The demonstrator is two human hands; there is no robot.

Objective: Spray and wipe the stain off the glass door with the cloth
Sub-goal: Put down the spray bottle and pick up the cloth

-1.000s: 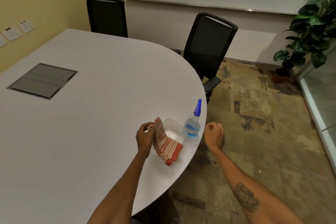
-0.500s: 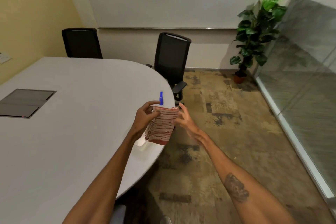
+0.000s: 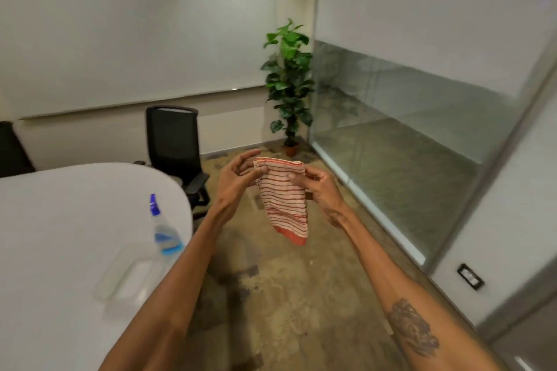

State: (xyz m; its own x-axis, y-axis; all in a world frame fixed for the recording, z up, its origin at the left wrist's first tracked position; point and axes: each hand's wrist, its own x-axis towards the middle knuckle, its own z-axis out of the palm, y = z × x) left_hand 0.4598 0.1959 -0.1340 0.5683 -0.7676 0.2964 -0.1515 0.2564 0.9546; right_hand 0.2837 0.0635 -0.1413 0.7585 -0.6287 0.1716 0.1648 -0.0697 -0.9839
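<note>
Both hands up over the floor, off the table. Left hand (image 3: 238,179) pinches the top left corner of the striped cloth (image 3: 284,199) between thumb and fingers; right hand (image 3: 321,190) grips its top right edge. Cloth hangs folded between and below the two hands, red hem at the bottom. Spray bottle (image 3: 162,227) stands untouched on the white table (image 3: 60,220), below and left of the left hand, near the table edge. Glass wall (image 3: 407,135) sits beyond the right hand, well apart.

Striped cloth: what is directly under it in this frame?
Under the hanging striped cloth is only patterned carpet; it is clear of the table. Left hand and right hand pinch its top edge, covering parts.
</note>
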